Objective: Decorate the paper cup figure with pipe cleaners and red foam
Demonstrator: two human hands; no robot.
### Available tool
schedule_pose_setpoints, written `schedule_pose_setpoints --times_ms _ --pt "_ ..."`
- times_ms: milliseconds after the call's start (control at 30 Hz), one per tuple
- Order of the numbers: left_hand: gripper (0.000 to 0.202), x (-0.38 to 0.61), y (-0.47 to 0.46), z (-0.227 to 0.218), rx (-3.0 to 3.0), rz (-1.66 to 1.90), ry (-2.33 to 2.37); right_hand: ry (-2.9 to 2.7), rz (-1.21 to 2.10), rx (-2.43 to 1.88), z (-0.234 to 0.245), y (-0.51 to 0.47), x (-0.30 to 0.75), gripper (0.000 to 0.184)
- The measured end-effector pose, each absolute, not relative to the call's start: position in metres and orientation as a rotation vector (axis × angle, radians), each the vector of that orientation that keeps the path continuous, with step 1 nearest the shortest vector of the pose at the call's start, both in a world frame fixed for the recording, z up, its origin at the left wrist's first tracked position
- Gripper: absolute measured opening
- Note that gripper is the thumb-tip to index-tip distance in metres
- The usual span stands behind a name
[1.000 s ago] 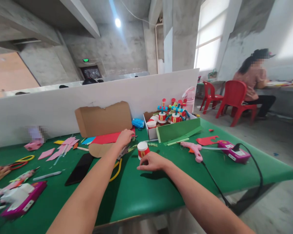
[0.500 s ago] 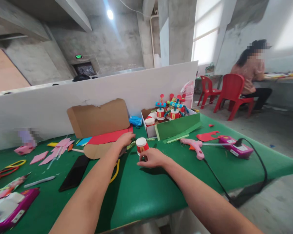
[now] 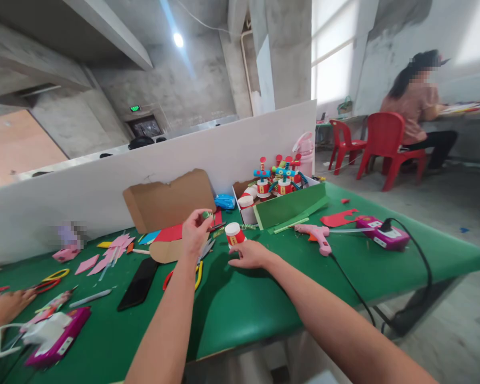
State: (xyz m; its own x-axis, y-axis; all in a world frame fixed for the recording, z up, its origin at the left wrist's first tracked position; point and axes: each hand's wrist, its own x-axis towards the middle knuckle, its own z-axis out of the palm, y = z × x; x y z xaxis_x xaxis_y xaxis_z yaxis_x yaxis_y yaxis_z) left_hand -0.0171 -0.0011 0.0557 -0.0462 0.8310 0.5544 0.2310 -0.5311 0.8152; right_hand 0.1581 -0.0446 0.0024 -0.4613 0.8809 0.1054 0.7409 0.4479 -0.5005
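My left hand (image 3: 195,230) is raised over the table, thumb and fingers pinched on a small green piece (image 3: 207,215) that looks like folded paper. A red and white paper cup (image 3: 234,232) stands upside down on the table to its right. My right hand (image 3: 251,254) lies at the near side of that cup, thumb and index finger apart; its fingers cover the cup's lower part, and whether they press on it I cannot make out. Pleated green paper strips (image 3: 248,226) lie around the cup. Scissors (image 3: 200,271) with red and yellow handles lie partly behind my left forearm.
Behind the cup, a box (image 3: 248,215) holds several cup figures. A pink glue gun (image 3: 322,238) and a purple power strip (image 3: 384,233) with cables lie right. Left are a black phone (image 3: 138,284), pink paper (image 3: 120,242) and another person's hand (image 3: 18,304). A white partition (image 3: 176,160) stands behind.
My left hand has lifted from the pleated strip beside the cup and now holds the green piece up. My right thumb and index finger have spread apart by the cup. The view has shifted slightly.
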Motion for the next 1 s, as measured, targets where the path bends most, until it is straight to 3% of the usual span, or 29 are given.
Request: schedule_pose_setpoints --times_ms 167,400,567,800,1000 --pt "0.024 -0.021 -0.006 0.019 1.295 1.555 0.834 -2.225 0.552 -1.33 0.004 -0.047 0.162 0.019" --pt "0.023 -0.032 0.005 0.01 1.555 1.683 1.176 -1.982 0.482 -1.811 0.008 -0.039 0.174 0.026" --pt "0.025 -0.019 0.005 0.005 1.702 1.424 1.111 -1.922 0.468 -1.897 0.005 -0.039 0.175 0.043" --pt "0.025 -0.016 0.013 -0.003 1.774 1.351 1.092 -2.054 0.436 -1.873 0.004 -0.036 0.17 0.032" --pt "0.026 -0.022 -0.001 0.017 1.781 1.632 1.235 -1.864 0.483 -1.708 0.009 -0.035 0.176 0.03"
